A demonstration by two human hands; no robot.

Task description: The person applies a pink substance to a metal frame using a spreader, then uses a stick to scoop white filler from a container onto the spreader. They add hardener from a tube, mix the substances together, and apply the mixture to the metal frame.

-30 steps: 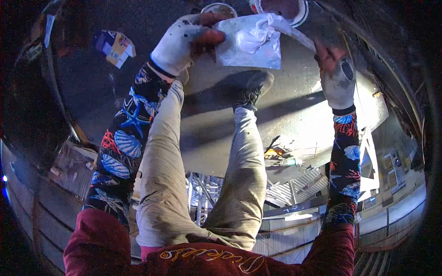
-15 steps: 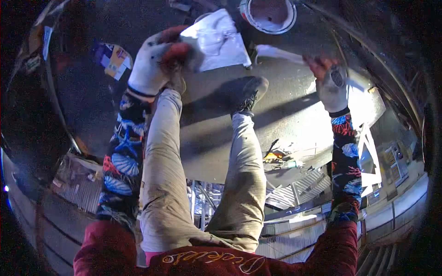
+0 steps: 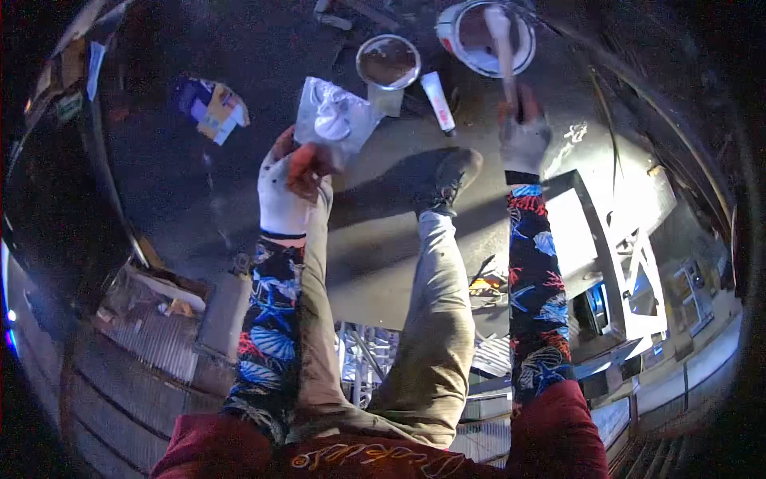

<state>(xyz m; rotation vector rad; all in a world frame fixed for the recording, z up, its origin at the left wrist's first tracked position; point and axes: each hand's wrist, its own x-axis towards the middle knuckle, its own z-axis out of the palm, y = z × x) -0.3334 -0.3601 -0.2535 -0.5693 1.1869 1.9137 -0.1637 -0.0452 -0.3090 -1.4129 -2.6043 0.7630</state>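
My left hand [image 3: 297,176], in a white glove with reddish fingers, pinches the lower edge of a translucent flat sheet [image 3: 351,112] that carries a white paste-like lump [image 3: 332,123]. On the right, my gloved right hand [image 3: 527,132] grips a long, narrow spatula [image 3: 503,48] pointing away from me. Its pale, broader end overlaps an open bucket [image 3: 471,60] with whitish smears inside the rim. Between the hands, a white tube [image 3: 438,102] with red print and a dark cap lies on the floor. A round open tin [image 3: 388,62] stands beyond the sheet.
A crumpled, printed packet [image 3: 215,112] lies at the left on the dark floor. My shoe [image 3: 448,180] is planted between my hands. Bright light falls on the floor at right, near a white metal frame [image 3: 638,279]. An opening with metalwork [image 3: 363,351] shows below between my legs.
My right hand has swung left and forward, bringing the spatula from pointing left to over the bucket. My left hand has moved slightly right and lowered the sheet, uncovering the tin and tube.
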